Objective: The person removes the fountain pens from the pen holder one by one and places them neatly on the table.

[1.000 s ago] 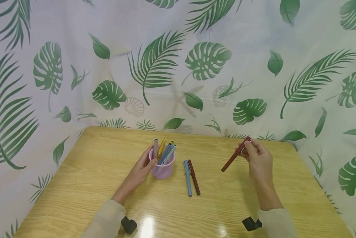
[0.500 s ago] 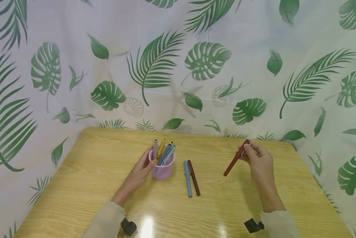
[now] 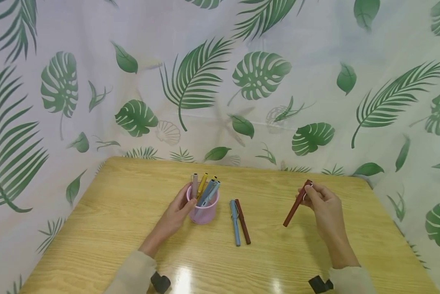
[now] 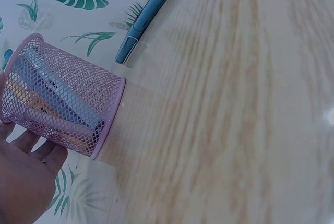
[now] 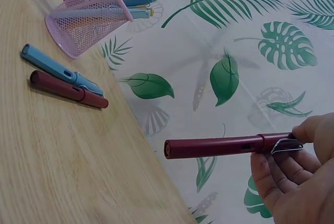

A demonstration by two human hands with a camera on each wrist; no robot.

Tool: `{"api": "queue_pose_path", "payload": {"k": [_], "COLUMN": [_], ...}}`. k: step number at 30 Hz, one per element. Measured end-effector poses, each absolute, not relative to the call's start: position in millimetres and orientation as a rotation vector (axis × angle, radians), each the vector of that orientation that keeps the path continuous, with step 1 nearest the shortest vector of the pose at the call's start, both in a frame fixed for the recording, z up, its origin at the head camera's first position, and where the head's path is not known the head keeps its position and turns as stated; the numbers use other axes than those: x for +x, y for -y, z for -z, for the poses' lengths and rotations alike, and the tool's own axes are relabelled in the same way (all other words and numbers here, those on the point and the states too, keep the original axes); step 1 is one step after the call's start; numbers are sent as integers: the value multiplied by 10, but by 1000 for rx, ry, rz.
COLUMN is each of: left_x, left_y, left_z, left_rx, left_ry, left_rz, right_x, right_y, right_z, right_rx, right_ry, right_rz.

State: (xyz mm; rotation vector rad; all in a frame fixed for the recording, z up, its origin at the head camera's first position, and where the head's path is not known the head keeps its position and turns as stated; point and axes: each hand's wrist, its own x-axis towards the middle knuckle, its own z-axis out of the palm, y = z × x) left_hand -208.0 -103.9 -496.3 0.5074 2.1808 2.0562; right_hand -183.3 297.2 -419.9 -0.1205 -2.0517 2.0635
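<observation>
My left hand [image 3: 175, 212] grips the side of a pink mesh pen cup [image 3: 203, 215], which stands upright on the table. Several pens [image 3: 207, 192] lean inside it: grey, yellow, dark blue and light blue. In the left wrist view, fingers wrap the cup's far side. Off to the right, my right hand [image 3: 327, 208] pinches a dark red pen [image 5: 214, 147] near its clipped cap end, above the table, its other end slanting down and left. Between the hands lie a light blue pen [image 3: 235, 224] and a second dark red pen [image 3: 243, 223], side by side.
The wooden table [image 3: 139, 179] reaches back to a white cloth backdrop [image 3: 264, 24] printed with green leaves. A small black device [image 3: 161, 282] sits at the left wrist, and another black device [image 3: 320, 284] at the right.
My right hand has come a little nearer with the dark red pen, which now hangs lower and steeper. The left hand still holds the cup in place; the view has shifted slightly.
</observation>
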Motion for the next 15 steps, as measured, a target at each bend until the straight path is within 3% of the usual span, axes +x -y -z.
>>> {"api": "queue_pose_path", "payload": {"k": [15], "left_x": [-2077], "left_y": [1020], "left_z": [4953], "left_rx": [506], "left_ry": [-2209], "left_rz": [-2050], "right_x": [-1922], "right_y": [-2968], "right_z": [4352], "right_rx": [-218], "right_ry": [2272], "right_rz": [-1972]}}
